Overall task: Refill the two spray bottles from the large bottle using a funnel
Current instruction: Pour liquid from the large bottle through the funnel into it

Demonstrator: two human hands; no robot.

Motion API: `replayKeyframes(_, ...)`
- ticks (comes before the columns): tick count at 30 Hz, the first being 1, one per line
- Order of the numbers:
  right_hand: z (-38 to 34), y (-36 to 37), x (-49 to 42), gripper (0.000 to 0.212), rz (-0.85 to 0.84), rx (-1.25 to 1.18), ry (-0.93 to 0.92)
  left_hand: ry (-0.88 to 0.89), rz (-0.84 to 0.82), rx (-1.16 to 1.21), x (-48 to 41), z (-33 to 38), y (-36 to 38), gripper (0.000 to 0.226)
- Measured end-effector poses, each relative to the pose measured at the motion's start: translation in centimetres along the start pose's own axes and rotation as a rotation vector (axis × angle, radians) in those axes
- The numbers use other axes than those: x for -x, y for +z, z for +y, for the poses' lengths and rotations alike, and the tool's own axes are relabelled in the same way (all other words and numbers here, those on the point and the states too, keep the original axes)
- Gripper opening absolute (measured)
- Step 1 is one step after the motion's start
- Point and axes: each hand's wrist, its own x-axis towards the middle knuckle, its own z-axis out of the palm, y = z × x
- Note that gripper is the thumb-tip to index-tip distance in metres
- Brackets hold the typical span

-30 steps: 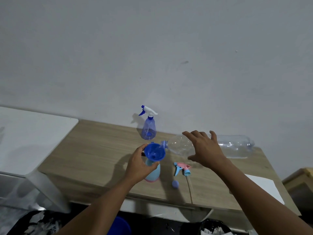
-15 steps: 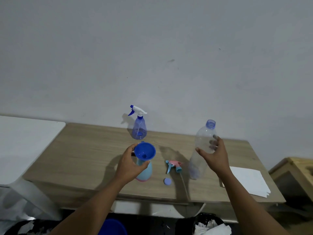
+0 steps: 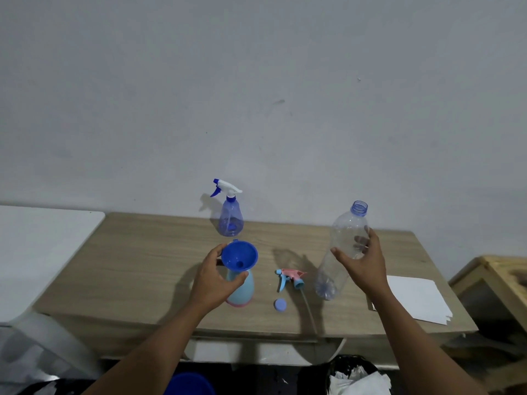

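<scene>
At a wooden table against a grey wall, your left hand curls its fingers and thumb round the neck of the pale blue spray bottle. It holds the bottle just beneath the blue funnel seated in its mouth. Your right hand grips the large clear bottle at mid-body, thumb on the near side and fingers visible through the plastic. That bottle is uncapped and leans slightly, to the right of the funnel and apart from it. Whether its base touches the table cannot be told. Between the two bottles lie the pink-and-blue spray head and, nearer you, a small blue cap. The violet spray bottle, trigger head on, stands upright at the table's far edge behind the funnel. White paper lies beside your right forearm.
</scene>
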Motion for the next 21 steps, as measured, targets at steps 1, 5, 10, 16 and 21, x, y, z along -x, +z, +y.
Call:
replayKeyframes(1, 0.0, 0.0, 0.1, 0.098, -0.002, 0.002, 0.000, 0.000, 0.000, -0.001, 0.0, 0.0, 0.0, 0.075)
replayKeyframes(5, -0.3, -0.1, 0.5, 0.109, 0.027, 0.012, -0.002, 0.003, -0.008, -0.003, 0.0, -0.2, -0.1, 0.076)
replayKeyframes(10, -2.6, -0.2, 1.1, 0.113, 0.181, -0.011, -0.060, 0.003, -0.010, -0.008, -0.2, -0.5, -0.3, 0.077)
replayKeyframes(16, -5.9, 0.4, 2.2, 0.074, 0.460, 0.035, -0.449, -0.003, 0.003, 0.004, -0.3, -1.3, -0.2, 0.081)
replayKeyframes(21, -6.4, 3.8, 2.1, 0.039, 0.063, 0.082, -0.567, -0.023, 0.007, 0.001, -0.2, -2.7, -0.2, 0.092)
